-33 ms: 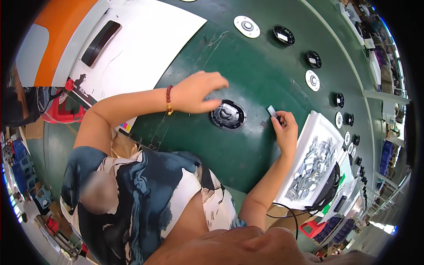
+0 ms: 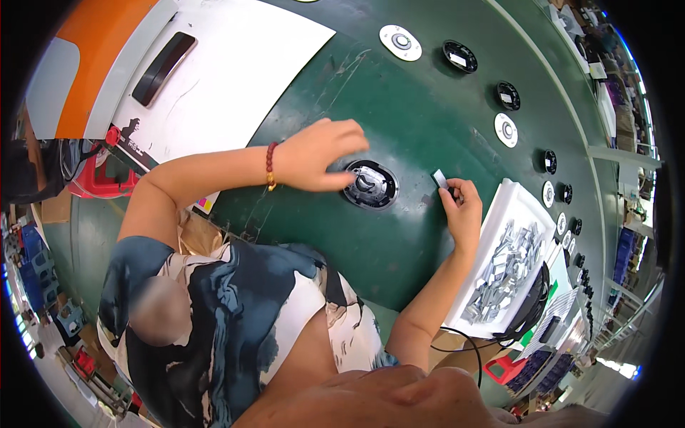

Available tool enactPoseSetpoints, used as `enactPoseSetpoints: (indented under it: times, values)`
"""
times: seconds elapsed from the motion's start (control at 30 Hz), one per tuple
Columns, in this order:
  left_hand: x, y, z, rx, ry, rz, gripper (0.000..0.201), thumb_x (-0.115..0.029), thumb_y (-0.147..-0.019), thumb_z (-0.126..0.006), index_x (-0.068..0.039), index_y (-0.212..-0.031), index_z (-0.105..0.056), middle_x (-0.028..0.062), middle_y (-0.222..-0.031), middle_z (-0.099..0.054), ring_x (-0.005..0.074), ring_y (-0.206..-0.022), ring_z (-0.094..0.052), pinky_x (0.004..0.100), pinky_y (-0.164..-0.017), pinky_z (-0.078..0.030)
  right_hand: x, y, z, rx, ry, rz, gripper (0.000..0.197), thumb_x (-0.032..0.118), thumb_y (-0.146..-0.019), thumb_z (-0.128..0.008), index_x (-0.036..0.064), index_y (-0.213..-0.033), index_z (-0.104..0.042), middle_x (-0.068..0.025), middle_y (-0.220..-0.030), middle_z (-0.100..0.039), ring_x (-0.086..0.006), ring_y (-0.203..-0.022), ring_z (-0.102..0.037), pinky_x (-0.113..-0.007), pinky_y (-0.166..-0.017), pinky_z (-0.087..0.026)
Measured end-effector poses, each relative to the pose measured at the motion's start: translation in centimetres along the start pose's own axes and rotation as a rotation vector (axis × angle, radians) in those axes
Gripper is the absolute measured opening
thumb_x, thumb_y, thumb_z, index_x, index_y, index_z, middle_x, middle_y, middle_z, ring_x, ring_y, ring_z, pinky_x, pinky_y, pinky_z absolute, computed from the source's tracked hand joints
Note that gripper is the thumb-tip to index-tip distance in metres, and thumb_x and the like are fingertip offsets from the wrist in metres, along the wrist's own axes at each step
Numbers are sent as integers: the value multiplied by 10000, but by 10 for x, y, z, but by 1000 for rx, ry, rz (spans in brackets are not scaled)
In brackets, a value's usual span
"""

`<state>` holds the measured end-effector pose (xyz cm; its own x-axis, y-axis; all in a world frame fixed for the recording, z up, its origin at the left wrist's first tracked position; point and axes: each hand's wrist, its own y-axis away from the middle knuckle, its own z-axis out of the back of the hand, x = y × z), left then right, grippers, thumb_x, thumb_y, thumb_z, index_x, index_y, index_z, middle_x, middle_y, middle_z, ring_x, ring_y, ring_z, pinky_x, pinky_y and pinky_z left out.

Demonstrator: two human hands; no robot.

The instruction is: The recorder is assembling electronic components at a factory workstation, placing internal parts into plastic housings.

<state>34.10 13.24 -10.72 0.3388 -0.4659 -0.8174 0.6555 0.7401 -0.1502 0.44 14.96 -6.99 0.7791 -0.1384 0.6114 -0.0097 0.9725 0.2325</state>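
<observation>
A shiny black oval plastic housing (image 2: 370,184) lies on the green work mat in front of me, its hollow side facing up. My left hand (image 2: 320,153) hovers at its left edge, fingers apart and nothing visible in them; the thumb tip overlaps the housing's rim, and I cannot tell whether it touches. To the right, my right hand (image 2: 462,207) pinches a small flat grey metal-looking piece (image 2: 439,177) between thumb and fingers. Beside that hand stands a white tray (image 2: 491,228) heaped with similar small grey pieces (image 2: 503,274).
Black oval housings (image 2: 459,56) and white discs (image 2: 400,43) are spread along the far and right side of the table. A white sheet (image 2: 235,64) with a long black part (image 2: 164,69) lies at left, by an orange and grey machine (image 2: 93,64). Black cables (image 2: 531,307) sit by the tray.
My left hand has shifted very slightly, its thumb now a little lower against the housing's edge. The right hand keeps its place with the grey piece.
</observation>
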Motion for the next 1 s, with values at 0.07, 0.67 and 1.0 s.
enactPoseSetpoints:
  times: [0.07,0.67,1.0]
  values:
    - [-12,10,-2,-1,-104,-113,485,-297,-741,-760,-73,-1121,-559,159,-1235,-520,325,-1116,-525,416,-928,-390,2,-1,0,-8,3,29,175,35,-783,-722,-12,-932,-641,-52,-755,-475,-156,-666,-455,-287,-598,-397]
    - [-8,4,-23,-48,-27,-94,611,-232,-715,-813,-79,-1231,-524,123,-1266,-537,301,-1120,-540,420,-962,-389,66,8,-20,177,-134,193,203,34,-741,-741,14,-912,-634,-41,-745,-457,-145,-658,-458,-281,-547,-371]
    - [-9,2,-32,-108,-31,-116,543,-228,-711,-796,-90,-1170,-541,119,-1227,-522,284,-1107,-540,407,-939,-404,77,11,-30,177,-8,273,204,62,-750,-733,37,-923,-629,-78,-782,-518,-211,-660,-541,-330,-590,-441]
